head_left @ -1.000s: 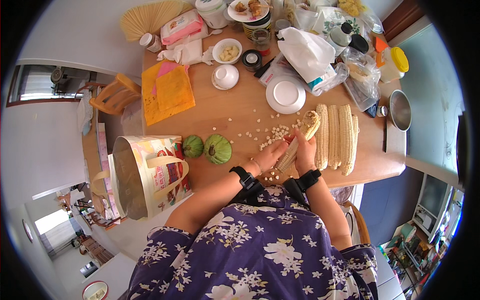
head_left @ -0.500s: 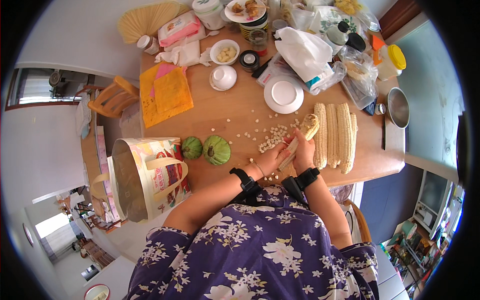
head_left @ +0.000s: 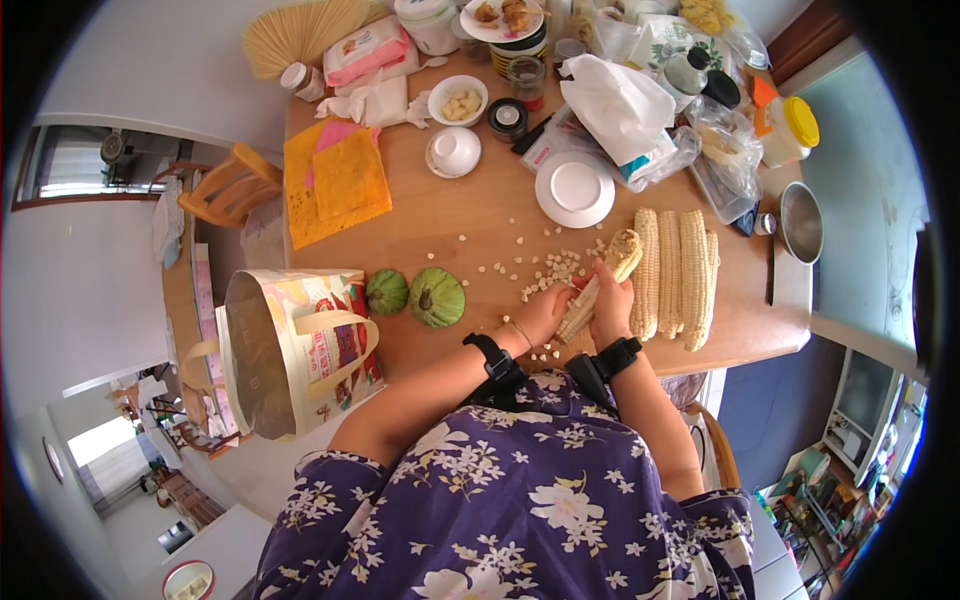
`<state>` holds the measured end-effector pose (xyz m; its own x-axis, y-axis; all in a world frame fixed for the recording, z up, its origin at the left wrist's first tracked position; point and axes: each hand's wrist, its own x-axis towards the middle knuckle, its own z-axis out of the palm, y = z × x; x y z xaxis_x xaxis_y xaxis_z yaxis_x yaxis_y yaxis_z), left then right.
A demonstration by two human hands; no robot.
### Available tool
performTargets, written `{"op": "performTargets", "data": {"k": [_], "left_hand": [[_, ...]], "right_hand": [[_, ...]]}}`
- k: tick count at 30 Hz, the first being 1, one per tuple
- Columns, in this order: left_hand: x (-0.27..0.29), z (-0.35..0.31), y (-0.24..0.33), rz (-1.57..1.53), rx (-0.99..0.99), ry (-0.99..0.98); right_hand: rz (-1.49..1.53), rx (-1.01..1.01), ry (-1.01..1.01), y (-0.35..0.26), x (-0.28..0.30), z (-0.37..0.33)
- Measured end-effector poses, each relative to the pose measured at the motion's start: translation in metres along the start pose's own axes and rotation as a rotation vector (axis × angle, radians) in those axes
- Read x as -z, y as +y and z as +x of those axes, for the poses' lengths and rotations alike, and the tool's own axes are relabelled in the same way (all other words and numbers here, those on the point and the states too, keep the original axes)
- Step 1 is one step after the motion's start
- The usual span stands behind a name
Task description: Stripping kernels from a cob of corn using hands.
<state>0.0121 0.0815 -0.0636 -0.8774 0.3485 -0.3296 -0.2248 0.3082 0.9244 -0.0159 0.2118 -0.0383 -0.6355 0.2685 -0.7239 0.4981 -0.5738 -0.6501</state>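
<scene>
A pale ear of corn [head_left: 624, 258] slants between my hands near the table's front edge. My right hand [head_left: 612, 306] is wrapped around it, with the thumb lying along it. My left hand [head_left: 545, 314] is closed against its lower left side, where part of the cob looks bare; the fingertips are partly hidden. Loose corn kernels [head_left: 560, 268] lie scattered on the wooden table just beyond and left of my hands. Several more ears of corn [head_left: 670, 275] lie side by side, close to the right of my right hand.
Two green round squashes [head_left: 437, 297] and an upright shopping bag [head_left: 345, 345] stand to the left. Beyond the kernels are an upturned white plate [head_left: 574, 190], a cup on a saucer [head_left: 455, 152] and orange cloths [head_left: 350, 185]. A metal bowl [head_left: 801, 222] sits at the right edge.
Both hands keep hold of the ear of corn, which has turned slightly between them. The whole view has shifted a little; the other things on the table stay in place.
</scene>
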Motion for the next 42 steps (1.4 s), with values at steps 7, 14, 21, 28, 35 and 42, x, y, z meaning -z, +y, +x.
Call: {"op": "performTargets", "data": {"k": [7, 14, 21, 28, 35, 42], "left_hand": [[0.007, -0.002, -0.002, -0.252, -0.003, -0.015], [0.007, -0.003, 0.009, -0.200, 0.135, -0.113], [0.022, -0.014, 0.043, -0.300, 0.295, -0.366], [0.016, -0.020, 0.028, -0.277, 0.141, -0.248], [0.021, -0.018, 0.025, -0.344, 0.293, -0.237], [0.018, -0.019, 0.019, -0.279, 0.024, -0.296]], "right_hand": [[0.010, 0.006, -0.063, -0.002, 0.001, 0.000], [-0.020, 0.027, -0.074, 0.005, 0.004, 0.004], [0.000, -0.006, -0.068, 0.000, 0.009, 0.005], [0.016, -0.038, -0.059, -0.003, 0.005, 0.001], [0.033, -0.068, -0.075, -0.003, 0.006, 0.004], [-0.028, -0.042, -0.072, -0.005, 0.005, 0.001]]}}
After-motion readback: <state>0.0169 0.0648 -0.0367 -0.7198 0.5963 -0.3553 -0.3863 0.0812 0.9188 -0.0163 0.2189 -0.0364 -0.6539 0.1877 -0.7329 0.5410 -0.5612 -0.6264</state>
